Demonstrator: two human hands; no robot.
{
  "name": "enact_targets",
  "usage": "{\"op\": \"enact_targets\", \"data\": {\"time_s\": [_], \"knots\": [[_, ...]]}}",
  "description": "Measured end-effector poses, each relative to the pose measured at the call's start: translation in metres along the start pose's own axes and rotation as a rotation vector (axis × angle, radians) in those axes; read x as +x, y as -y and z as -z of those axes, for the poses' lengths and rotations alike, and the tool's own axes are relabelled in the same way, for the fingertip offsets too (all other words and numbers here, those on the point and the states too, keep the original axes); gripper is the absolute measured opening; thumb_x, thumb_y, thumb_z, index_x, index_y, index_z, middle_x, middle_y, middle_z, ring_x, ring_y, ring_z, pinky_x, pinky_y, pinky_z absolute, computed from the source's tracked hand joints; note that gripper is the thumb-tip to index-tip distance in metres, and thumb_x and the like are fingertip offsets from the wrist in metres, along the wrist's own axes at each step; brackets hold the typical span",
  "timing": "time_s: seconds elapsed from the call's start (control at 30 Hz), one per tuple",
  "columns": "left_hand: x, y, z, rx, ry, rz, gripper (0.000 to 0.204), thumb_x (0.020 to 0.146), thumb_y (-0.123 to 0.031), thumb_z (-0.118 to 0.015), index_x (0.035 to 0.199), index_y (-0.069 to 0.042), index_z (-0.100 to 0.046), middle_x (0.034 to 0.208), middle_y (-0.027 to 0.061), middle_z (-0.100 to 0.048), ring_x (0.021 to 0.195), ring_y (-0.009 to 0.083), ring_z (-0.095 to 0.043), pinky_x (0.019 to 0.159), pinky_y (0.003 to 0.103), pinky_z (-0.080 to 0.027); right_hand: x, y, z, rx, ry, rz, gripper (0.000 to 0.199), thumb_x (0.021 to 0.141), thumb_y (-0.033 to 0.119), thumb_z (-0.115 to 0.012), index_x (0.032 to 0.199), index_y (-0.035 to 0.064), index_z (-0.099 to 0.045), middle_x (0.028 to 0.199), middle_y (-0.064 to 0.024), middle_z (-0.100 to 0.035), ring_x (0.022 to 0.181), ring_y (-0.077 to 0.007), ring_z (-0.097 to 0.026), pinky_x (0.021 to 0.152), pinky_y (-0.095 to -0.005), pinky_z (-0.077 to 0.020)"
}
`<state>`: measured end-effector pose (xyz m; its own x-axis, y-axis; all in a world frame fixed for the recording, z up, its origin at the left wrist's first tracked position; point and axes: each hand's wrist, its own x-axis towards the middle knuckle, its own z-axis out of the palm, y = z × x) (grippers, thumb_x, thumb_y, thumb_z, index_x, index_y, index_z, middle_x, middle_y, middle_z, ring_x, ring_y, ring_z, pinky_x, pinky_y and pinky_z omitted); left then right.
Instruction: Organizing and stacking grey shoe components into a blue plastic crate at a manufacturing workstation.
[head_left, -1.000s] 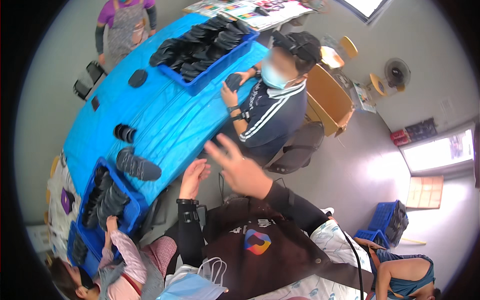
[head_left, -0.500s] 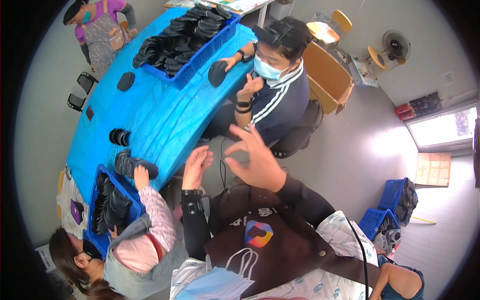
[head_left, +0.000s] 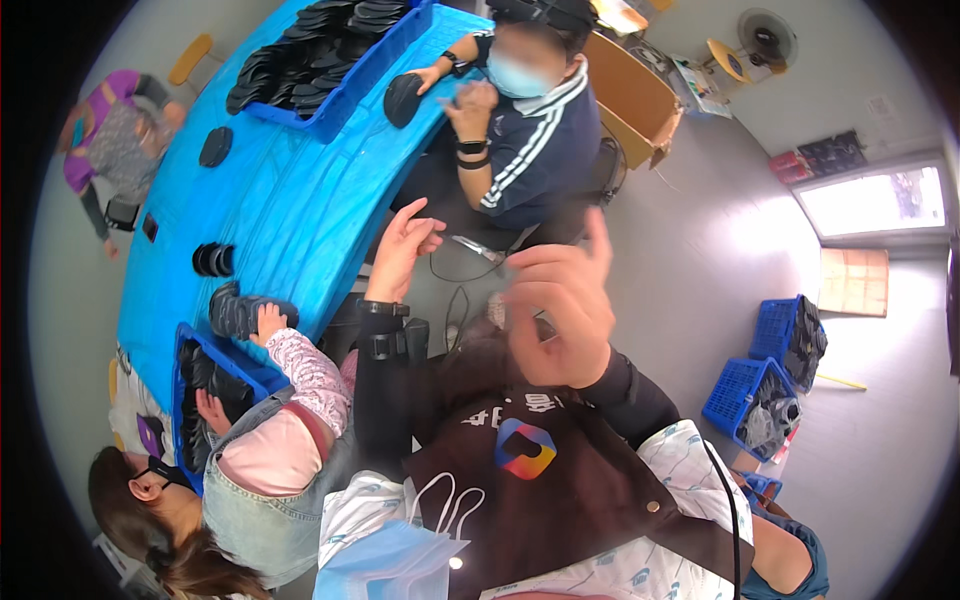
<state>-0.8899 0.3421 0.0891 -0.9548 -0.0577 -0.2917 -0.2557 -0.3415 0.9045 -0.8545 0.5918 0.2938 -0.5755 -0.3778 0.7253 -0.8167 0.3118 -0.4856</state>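
Note:
My left hand (head_left: 405,250) is raised above the floor beside the blue table, its index finger stretched out and the others loosely bent, with nothing in it. To its right, my right hand (head_left: 562,305) is up with the index finger pointing away and the other fingers curled, slightly blurred; a gap shows inside the curl and I see nothing held. Neither hand touches the table. Nearest beyond them, a seated co-worker in a dark striped shirt (head_left: 545,150) holds a black rounded pad (head_left: 402,100) at the table edge.
Blue sheeting covers the table (head_left: 290,215). A blue crate (head_left: 345,110) of black sole-like pieces stands on it. At left, another co-worker (head_left: 275,450) handles black pieces beside a second crate (head_left: 268,380). Blue face masks (head_left: 390,560) lie near my body; blue crates (head_left: 735,400) stand right.
My view has shifted. Both my hands have risen; the right has turned from spread fingers to a raised index finger. The person beyond the table's far side has moved left and bent.

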Motion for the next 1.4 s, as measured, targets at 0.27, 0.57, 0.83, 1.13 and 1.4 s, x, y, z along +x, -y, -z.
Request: {"op": "enact_targets", "data": {"time_s": [0.27, 0.57, 0.83, 1.13, 1.4], "knots": [[0.0, 0.0, -0.001, -0.083, 0.035, 0.025, 0.045, 0.107, -0.017, -0.059, 0.149, -0.003, -0.052, 0.115, 0.008, -0.072, 0.093, 0.0112, -0.067, 0.084, 0.027, -0.054, -0.011, 0.019, 0.016, 0.686, 0.417, -0.195, 0.01, 0.081, -0.004, -0.063, 0.082, 0.0045, -0.068, 0.076, -0.0066, -0.068, 0.069, -0.0286, -0.066, 0.124, -0.0609, -0.0324], [-0.015, 0.036, -0.012, -0.208, -0.023, 0.039, 0.041, 0.104, -0.015, -0.063, 0.143, -0.005, -0.057, 0.11, 0.0084, -0.074, 0.087, 0.0127, -0.07, 0.079, 0.027, -0.056, -0.029, -0.002, 0.062, 1.105, 0.999, -0.363, 0.09, 0.082, 0.032, -0.088, 0.156, 0.0045, -0.045, 0.162, -0.0178, -0.043, 0.149, -0.0325, -0.043, 0.122, -0.0431, -0.0331], [-0.007, 0.048, -0.046, -0.1, -0.136, 0.044, 0.036, 0.105, -0.018, -0.061, 0.139, -0.006, -0.06, 0.109, 0.0063, -0.074, 0.089, 0.0113, -0.068, 0.08, 0.026, -0.054, -0.053, -0.076, 0.131, 0.876, 1.167, -0.488, 0.1, 0.084, 0.037, -0.087, 0.163, 0.0072, -0.034, 0.166, -0.0146, -0.036, 0.15, -0.0307, -0.04, 0.119, -0.0433, -0.0373], [0.0, 0.053, -0.085, -0.024, -0.307, 0.026, 0.045, 0.104, -0.017, -0.062, 0.146, -0.004, -0.053, 0.107, 0.0059, -0.075, 0.083, 0.0094, -0.065, 0.076, 0.026, -0.052, -0.111, -0.168, 0.192, 0.705, 0.883, -1.07, 0.048, 0.1, 0.011, -0.069, 0.146, 0.0036, -0.055, 0.138, -0.0074, -0.066, 0.12, -0.0141, -0.063, 0.103, -0.0321, -0.0507], [0.029, 0.081, -0.201, 0.146, 0.155, 0.243, 0.039, 0.106, -0.022, -0.063, 0.142, -0.007, -0.06, 0.106, 0.0003, -0.069, 0.08, 0.0048, -0.057, 0.076, 0.021, -0.047, -0.145, -0.228, 0.255, 0.585, 0.316, -1.157, 0.035, 0.104, 0.016, -0.066, 0.135, 0.0005, -0.061, 0.124, -0.0083, -0.072, 0.115, -0.0135, -0.067, 0.101, -0.0297, -0.0523]]}}
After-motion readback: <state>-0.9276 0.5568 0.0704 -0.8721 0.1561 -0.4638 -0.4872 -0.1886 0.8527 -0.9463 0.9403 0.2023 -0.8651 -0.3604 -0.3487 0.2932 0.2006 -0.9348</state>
